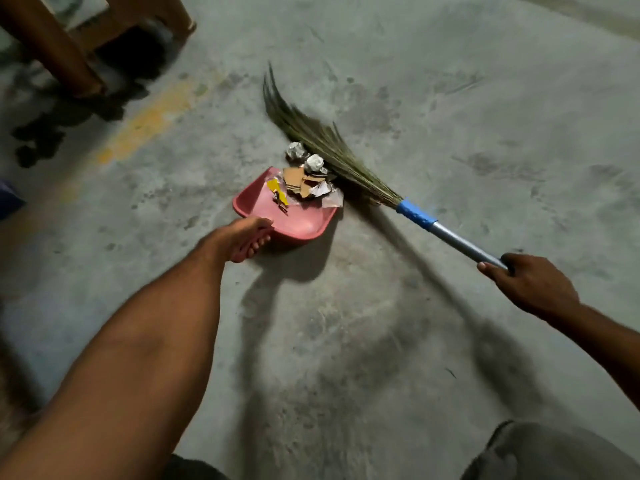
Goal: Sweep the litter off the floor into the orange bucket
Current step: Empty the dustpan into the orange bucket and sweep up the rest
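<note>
Concrete floor (398,323) lay grey and scuffed under a pink dustpan (301,220), whose open mouth faced away from the person. The left hand (242,239) gripped the pan's near rim, fingers curled beneath it, holding it down on the ground. The right hand (530,284) was wrapped round the metal handle of a grass broom (325,147), whose bristles lay against the far side of the litter (304,183).

Cardboard scraps (294,178) and a yellow scrap (273,187) sat inside the pan's mouth. One paper ball (313,163) sat at the lip, touching the bristles, and a second paper ball (297,150) lay just beyond it on the floor.

By my reading the gathering was nearly finished, and one more short stroke would probably carry the balls in. The emptying was all left to do, and the orange bucket was nowhere in view. Wooden furniture legs (52,53) stood at the top left, near a faded yellow line (152,123).
</note>
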